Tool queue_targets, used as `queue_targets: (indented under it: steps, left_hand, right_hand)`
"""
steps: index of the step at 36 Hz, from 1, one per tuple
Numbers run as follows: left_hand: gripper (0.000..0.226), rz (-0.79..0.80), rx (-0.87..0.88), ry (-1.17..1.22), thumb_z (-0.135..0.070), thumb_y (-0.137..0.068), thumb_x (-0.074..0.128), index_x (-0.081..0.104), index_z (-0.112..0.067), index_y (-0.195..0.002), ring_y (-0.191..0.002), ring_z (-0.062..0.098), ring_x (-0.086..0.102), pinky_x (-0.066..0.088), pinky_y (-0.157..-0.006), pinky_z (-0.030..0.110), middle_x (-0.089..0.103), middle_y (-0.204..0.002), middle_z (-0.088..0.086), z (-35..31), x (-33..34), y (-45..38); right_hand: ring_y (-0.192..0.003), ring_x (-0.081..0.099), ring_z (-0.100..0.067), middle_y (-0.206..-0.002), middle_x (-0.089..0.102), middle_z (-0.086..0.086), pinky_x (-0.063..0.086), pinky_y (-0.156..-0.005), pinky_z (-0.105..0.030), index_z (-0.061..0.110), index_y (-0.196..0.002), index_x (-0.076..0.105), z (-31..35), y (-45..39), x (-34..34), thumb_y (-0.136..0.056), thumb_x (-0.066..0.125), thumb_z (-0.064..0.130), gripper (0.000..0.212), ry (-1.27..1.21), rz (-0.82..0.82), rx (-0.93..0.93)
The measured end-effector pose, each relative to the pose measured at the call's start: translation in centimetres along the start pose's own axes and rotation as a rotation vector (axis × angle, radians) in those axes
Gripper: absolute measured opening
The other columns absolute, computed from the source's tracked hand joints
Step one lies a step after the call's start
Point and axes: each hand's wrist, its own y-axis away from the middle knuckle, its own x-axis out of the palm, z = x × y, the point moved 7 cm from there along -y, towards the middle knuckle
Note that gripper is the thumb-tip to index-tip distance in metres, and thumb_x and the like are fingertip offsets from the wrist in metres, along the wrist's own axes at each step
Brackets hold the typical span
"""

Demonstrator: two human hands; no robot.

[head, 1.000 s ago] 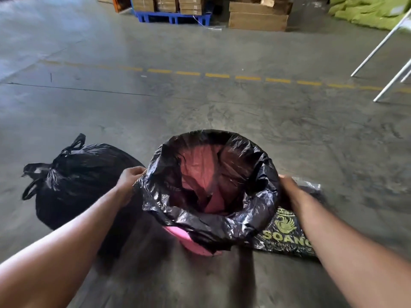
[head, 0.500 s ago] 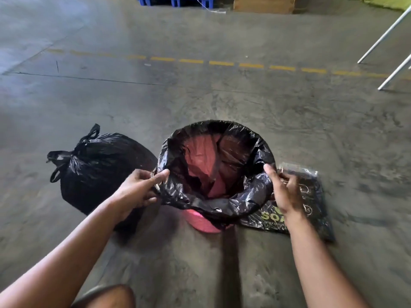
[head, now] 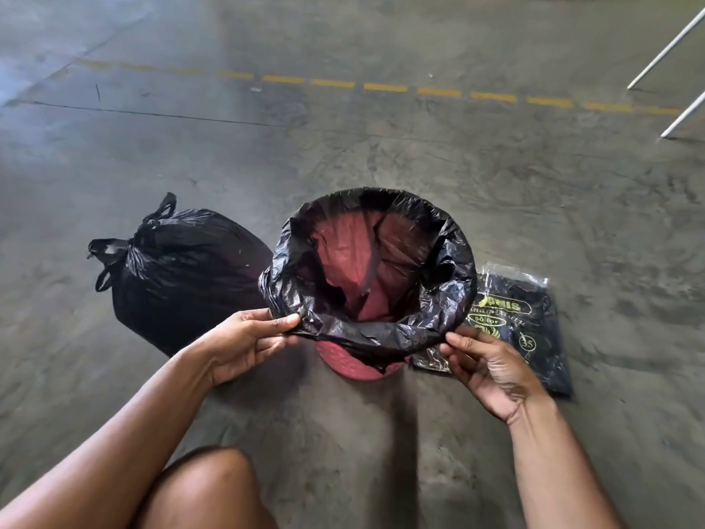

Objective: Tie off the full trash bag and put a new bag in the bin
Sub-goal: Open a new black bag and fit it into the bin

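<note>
A pink bin [head: 356, 366] stands on the concrete floor with a new black bag [head: 450, 276] lining it, its edge folded over the rim. My left hand [head: 244, 341] pinches the bag's folded edge at the near left of the rim. My right hand [head: 492, 370] touches the bag's edge at the near right with fingertips; whether it grips is unclear. The full black trash bag [head: 183, 273], tied at the top, sits on the floor just left of the bin.
A flat pack of black bags in clear wrap [head: 534, 322] lies on the floor right of the bin. White metal legs [head: 671, 43] stand at the far right. A yellow dashed line [head: 385, 87] crosses the floor behind. My knee [head: 210, 486] shows at the bottom.
Both hands have slid from the sides of the rim round to its near edge. The view has tilted down, and my knee has come into sight.
</note>
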Motion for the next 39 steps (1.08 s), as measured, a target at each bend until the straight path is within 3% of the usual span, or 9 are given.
queue_targets:
  steps: [6, 15, 18, 22, 26, 30, 34, 37, 39]
  left_hand:
    - [0.065, 0.041, 0.12, 0.031, -0.025, -0.034, 0.106, 0.082, -0.013, -0.094, -0.061, 0.008, 0.07, 0.058, -0.058, 0.017, 0.077, -0.095, 0.005, -0.7, -0.5, -0.5]
    - [0.04, 0.098, 0.16, -0.095, -0.009, -0.06, 0.095, 0.079, -0.013, -0.097, -0.075, 0.014, 0.069, 0.057, -0.068, 0.02, 0.075, -0.096, 0.009, 0.5, -1.0, -0.8]
    - [0.032, 0.082, 0.146, -0.173, -0.006, -0.068, 0.09, 0.078, -0.008, -0.097, -0.072, 0.016, 0.068, 0.056, -0.065, 0.021, 0.073, -0.094, 0.013, 1.3, -0.8, -1.1]
    - [0.066, -0.047, 0.195, -0.249, -0.025, -0.054, 0.1, 0.071, 0.002, -0.107, -0.079, 0.021, 0.062, 0.055, -0.068, 0.024, 0.07, -0.098, 0.02, 1.1, -1.3, -1.7]
    - [0.031, -0.279, 0.232, -0.404, 0.0, -0.087, 0.073, 0.064, -0.011, -0.115, -0.081, 0.023, 0.071, 0.056, -0.064, 0.028, 0.071, -0.108, 0.03, 0.1, -2.5, -1.7]
    - [0.009, -0.639, 0.392, -0.446, -0.023, -0.096, 0.053, 0.059, -0.024, -0.102, -0.086, 0.03, 0.073, 0.053, -0.065, 0.033, 0.069, -0.113, 0.019, -3.3, -4.3, 0.6]
    - [0.044, -0.531, 0.395, -0.42, -0.065, -0.077, 0.066, 0.064, -0.032, -0.107, -0.073, 0.027, 0.074, 0.058, -0.06, 0.036, 0.07, -0.109, 0.006, -5.8, -2.1, 1.2]
    - [0.046, -0.459, 0.292, -0.517, -0.049, -0.077, 0.081, 0.063, -0.031, -0.116, -0.075, 0.027, 0.075, 0.063, -0.064, 0.038, 0.07, -0.103, 0.003, -6.1, 0.1, 0.1]
    - [0.048, -0.537, 0.316, -0.579, -0.033, -0.073, 0.083, 0.062, -0.029, -0.116, -0.079, 0.02, 0.074, 0.065, -0.069, 0.041, 0.072, -0.097, 0.004, -6.4, 0.1, -0.5]
  right_hand:
    - [-0.057, 0.074, -0.02, -0.069, 0.075, -0.015, 0.058, -0.05, -0.02, 0.004, -0.073, 0.073, 0.2, -0.8, 0.9, -0.065, 0.073, -0.004, 0.012, 0.015, 0.023, -0.052]
    - [-0.046, 0.067, -0.014, -0.058, 0.07, -0.006, 0.056, -0.048, -0.02, 0.011, -0.055, 0.072, -1.0, -1.5, 0.2, -0.087, 0.057, -0.008, 0.041, -0.042, -0.017, -0.086]
    - [-0.042, 0.063, -0.012, -0.057, 0.068, -0.005, 0.056, -0.046, -0.02, 0.012, -0.066, 0.067, -1.8, -1.4, -0.8, -0.091, 0.055, -0.005, 0.032, -0.089, -0.093, -0.07]
    - [-0.043, 0.063, -0.011, -0.06, 0.069, -0.007, 0.054, -0.046, -0.02, 0.012, -0.077, 0.059, -2.2, -1.8, -1.3, -0.091, 0.06, 0.001, 0.018, -0.042, -0.169, -0.064]
    - [-0.048, 0.069, -0.016, -0.064, 0.073, -0.009, 0.056, -0.046, -0.021, 0.004, -0.087, 0.062, -1.0, -2.0, -1.9, -0.097, 0.053, -0.002, 0.015, 0.005, -0.242, -0.172]
    - [-0.048, 0.067, -0.016, -0.092, 0.072, -0.019, 0.049, -0.043, -0.021, 0.011, -0.094, 0.064, 3.7, -1.4, -3.7, -0.094, 0.056, 0.015, 0.01, 0.224, -0.449, -0.413]
    - [-0.059, 0.069, -0.019, -0.097, 0.073, -0.009, 0.051, -0.057, -0.03, 0.019, -0.108, 0.062, 8.3, -1.7, -0.5, -0.092, 0.055, 0.049, 0.034, 0.532, -0.342, -0.491]
    - [-0.096, 0.062, -0.023, -0.111, 0.065, 0.0, 0.047, -0.082, -0.035, 0.021, -0.123, 0.058, 10.2, -3.6, 1.9, -0.086, 0.061, 0.059, 0.054, 1.002, -0.34, -0.455]
    - [-0.095, 0.06, -0.026, -0.112, 0.066, -0.006, 0.042, -0.077, -0.032, 0.017, -0.126, 0.055, 10.5, -4.9, 2.8, -0.087, 0.067, 0.041, 0.048, 1.179, -0.387, -0.44]
